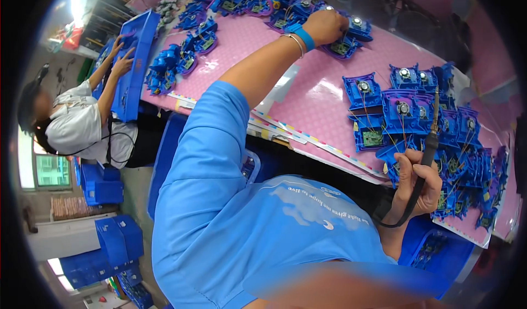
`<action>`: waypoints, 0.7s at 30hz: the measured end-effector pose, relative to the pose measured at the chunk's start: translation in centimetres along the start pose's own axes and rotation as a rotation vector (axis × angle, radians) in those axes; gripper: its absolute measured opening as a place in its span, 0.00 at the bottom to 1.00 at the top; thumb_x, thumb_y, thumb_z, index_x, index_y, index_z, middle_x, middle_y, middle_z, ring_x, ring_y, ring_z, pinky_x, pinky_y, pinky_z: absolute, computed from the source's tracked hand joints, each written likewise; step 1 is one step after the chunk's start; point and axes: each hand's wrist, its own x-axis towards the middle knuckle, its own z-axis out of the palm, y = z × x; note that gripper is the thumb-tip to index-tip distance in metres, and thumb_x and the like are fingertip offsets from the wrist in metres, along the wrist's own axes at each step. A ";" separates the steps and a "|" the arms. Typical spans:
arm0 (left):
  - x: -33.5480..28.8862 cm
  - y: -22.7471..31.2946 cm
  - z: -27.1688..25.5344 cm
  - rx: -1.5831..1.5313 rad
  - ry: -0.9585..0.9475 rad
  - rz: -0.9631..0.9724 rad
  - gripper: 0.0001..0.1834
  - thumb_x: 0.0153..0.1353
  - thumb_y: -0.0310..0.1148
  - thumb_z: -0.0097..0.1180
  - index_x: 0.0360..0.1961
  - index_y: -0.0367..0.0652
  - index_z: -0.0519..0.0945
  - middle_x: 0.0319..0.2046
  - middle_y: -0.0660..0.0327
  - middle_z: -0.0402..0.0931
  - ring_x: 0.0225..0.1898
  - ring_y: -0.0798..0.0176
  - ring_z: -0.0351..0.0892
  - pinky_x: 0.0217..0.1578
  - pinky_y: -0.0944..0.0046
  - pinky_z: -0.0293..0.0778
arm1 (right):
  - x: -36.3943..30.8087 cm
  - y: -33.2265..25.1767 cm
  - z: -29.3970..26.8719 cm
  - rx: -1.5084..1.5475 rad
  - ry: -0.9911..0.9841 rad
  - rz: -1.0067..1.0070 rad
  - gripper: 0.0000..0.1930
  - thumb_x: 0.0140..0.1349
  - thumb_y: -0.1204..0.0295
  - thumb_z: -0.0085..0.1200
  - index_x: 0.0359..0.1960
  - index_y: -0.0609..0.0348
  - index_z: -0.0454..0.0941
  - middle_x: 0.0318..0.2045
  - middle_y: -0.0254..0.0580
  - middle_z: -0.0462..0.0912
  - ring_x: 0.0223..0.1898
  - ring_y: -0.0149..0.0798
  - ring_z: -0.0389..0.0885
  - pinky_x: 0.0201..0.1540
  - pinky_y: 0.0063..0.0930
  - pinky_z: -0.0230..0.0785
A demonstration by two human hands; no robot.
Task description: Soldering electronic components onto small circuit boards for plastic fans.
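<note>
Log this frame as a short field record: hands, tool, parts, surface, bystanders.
left hand: stretched far across the table, resting on a blue plastic part
right hand: grips a soldering iron, tip up
parts: blue housings with green circuit boards, thin wires and round metal discs, piled right and along the far edge
surface: pink table top with a striped edge
bystander: a person in a white shirt, both hands on a blue tray

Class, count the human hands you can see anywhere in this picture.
4. The wearer's left hand rests on blue parts far across the pink table; their right hand grips a soldering iron. A co-worker's two hands hold a blue tray. Others may be hidden.
</note>
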 end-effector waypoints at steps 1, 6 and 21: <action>-0.1 -0.1 -0.2 0.020 -0.040 -0.001 0.09 0.54 0.35 0.63 0.37 0.49 0.87 0.36 0.53 0.85 0.38 0.46 0.84 0.41 0.50 0.80 | 0.1 0.2 0.0 0.019 0.006 0.002 0.16 0.56 0.91 0.65 0.41 0.62 0.74 0.36 0.59 0.84 0.34 0.43 0.87 0.37 0.30 0.82; -1.3 -0.1 -2.6 -0.115 0.054 0.066 0.09 0.52 0.35 0.66 0.35 0.47 0.88 0.32 0.53 0.84 0.34 0.48 0.84 0.38 0.53 0.79 | -0.2 0.1 0.2 0.026 -0.003 0.002 0.17 0.56 0.91 0.65 0.41 0.62 0.74 0.36 0.58 0.84 0.34 0.42 0.87 0.36 0.28 0.81; -42.1 5.3 -23.9 -0.109 0.304 -1.072 0.10 0.51 0.24 0.71 0.37 0.36 0.88 0.33 0.61 0.85 0.37 0.69 0.82 0.39 0.67 0.78 | 1.2 -2.3 5.0 -0.137 -0.092 -0.121 0.17 0.60 0.90 0.61 0.43 0.58 0.71 0.32 0.61 0.83 0.31 0.46 0.85 0.35 0.35 0.81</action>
